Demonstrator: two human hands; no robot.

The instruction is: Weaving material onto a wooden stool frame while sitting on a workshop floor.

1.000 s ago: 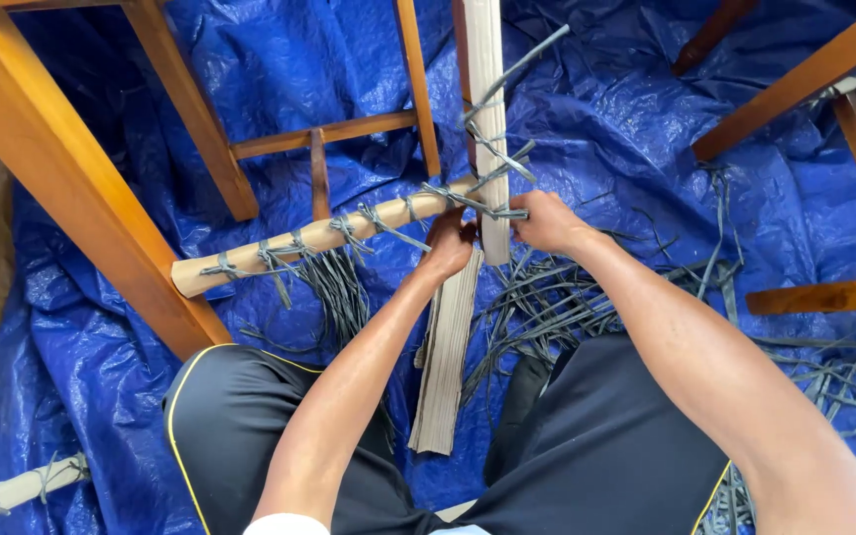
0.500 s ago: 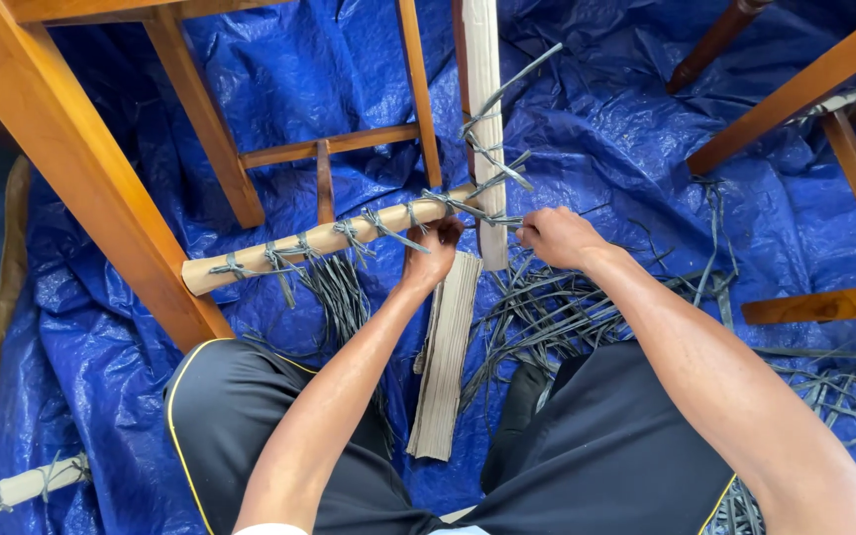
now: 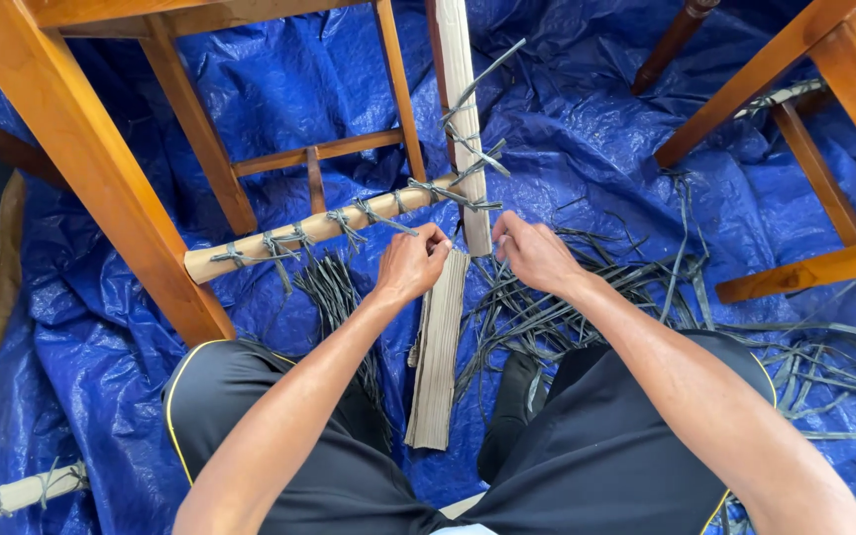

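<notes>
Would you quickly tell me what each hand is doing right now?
Left hand: closed, pinching a grey strip by the pale pole.
Right hand: fingers curled at the upright slat; grip cannot be told.

Two hands, two crossed rods, one tarp

One left hand (image 3: 410,266), one right hand (image 3: 535,254); one round rod (image 3: 299,234), one flat slat (image 3: 460,109), one blue tarp (image 3: 587,129), many loose strips (image 3: 587,307).

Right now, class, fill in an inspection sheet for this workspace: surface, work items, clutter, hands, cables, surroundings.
Surface: crumpled blue plastic tarpaulin on the floor.
Work items: pale round wooden rail wrapped with dark grey strips, crossing a pale flat slat; ribbed woven panel below.
Clutter: loose dark grey strips strewn about.
Hands: left hand and right hand pinching strips at the crossing.
Cables: nothing seen.
Surroundings: orange-brown wooden chair frames on both sides.
</notes>
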